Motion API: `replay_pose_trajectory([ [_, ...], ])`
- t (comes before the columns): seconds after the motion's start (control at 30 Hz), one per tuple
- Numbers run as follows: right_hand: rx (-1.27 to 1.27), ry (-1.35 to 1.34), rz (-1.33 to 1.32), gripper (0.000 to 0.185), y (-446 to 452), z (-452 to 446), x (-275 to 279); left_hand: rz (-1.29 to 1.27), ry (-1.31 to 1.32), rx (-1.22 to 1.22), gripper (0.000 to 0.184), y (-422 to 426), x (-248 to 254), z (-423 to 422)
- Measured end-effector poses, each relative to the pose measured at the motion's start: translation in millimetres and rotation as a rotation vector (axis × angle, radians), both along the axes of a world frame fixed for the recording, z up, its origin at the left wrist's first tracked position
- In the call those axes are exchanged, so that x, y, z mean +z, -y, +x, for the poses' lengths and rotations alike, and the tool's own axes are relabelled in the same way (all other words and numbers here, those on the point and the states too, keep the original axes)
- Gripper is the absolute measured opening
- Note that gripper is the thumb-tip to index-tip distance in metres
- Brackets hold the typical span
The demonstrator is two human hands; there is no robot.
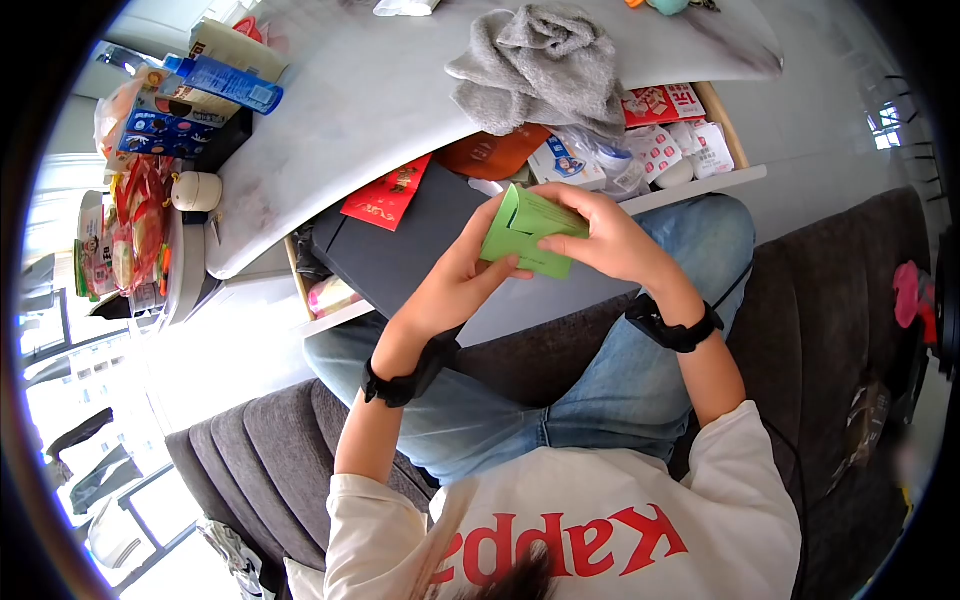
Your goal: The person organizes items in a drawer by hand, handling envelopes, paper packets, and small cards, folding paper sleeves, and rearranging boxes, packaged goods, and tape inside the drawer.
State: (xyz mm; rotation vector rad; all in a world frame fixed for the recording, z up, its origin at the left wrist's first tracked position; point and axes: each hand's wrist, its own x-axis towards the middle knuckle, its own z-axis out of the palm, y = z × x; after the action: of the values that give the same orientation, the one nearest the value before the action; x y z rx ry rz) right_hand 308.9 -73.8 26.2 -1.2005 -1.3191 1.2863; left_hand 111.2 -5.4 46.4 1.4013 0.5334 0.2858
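A piece of green folded paper (535,235) with small dark print is held up over my lap, in front of the open drawer. My left hand (470,262) pinches its left side, with the thumb at the lower edge. From the right, my right hand (610,235) grips it, thumb pressed on the front face and fingers behind the top. Behind the paper the drawer (700,183) holds a flat dark grey box (390,255), a red envelope (388,195), an orange pouch (495,152) and a white and blue box (565,163).
A crumpled grey towel (540,60) lies on the table (370,90), overhanging the drawer. At the left stand a blue bottle (230,84), cartons and bagged snacks (140,215). Red and white packets (665,103) fill the drawer's right end. A dark sofa (820,300) is beneath me.
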Motion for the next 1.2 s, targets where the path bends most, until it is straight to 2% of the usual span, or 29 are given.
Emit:
replay_pose_trajectory([
  [0.37,0.016,-0.104,-0.037,0.045,5.3,4.2,-6.7,0.07,-0.083,-0.077,0.07,1.5,13.5,4.3],
  [0.57,0.052,-0.115,-0.06,0.042,6.5,5.7,-14.2,0.22,-0.152,-0.054,0.075,7.8,19.9,6.4],
  [0.67,0.025,-0.172,-0.036,0.033,10.5,-0.9,-9.8,0.286,-0.25,-0.038,0.077,6.9,31.1,7.3],
  [0.77,0.062,-0.249,-0.097,0.033,8.8,-1.1,-9.6,0.482,-0.275,0.017,0.078,8.0,34.5,9.3],
  [0.87,0.08,-0.346,-0.141,0.034,7.9,-1.2,-3.4,0.556,-0.227,0.04,0.075,15.0,41.3,9.9],
  [1.07,0.132,-0.439,-0.209,0.036,12.1,-1.0,0.5,0.636,-0.1,0.077,0.066,22.6,29.2,2.0],
  [1.2,0.133,-0.451,-0.19,0.037,13.9,-1.8,4.1,0.562,-0.059,0.118,0.063,26.2,26.2,3.7],
])
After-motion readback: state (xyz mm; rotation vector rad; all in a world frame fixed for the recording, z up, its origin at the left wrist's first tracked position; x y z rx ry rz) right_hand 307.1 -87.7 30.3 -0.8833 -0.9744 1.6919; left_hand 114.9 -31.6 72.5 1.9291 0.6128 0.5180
